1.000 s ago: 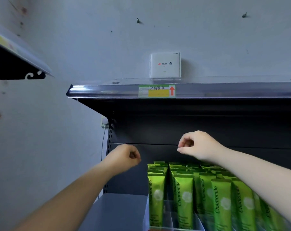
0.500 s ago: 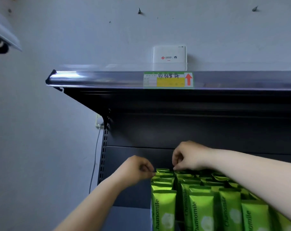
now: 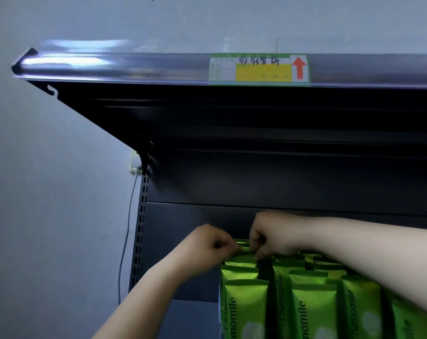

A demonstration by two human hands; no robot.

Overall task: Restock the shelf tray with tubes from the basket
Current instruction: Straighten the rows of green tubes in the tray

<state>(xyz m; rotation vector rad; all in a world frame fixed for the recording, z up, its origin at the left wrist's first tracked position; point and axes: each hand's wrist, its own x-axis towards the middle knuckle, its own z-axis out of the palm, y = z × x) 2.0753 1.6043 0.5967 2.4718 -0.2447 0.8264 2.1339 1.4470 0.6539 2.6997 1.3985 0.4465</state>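
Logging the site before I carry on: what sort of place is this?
Most likely a shop aisle: a metal display shelf with a price label on its edge, and rows of identical green tubes faced up for sale.

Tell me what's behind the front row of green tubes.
More green tubes stand in rows behind it. Both hands, left and right, pinch at the rearmost tops. The tray and the tubes' lower parts are hidden.

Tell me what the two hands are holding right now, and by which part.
Both the left hand and the right hand pinch the top edge of a green tube at the back of the rows.
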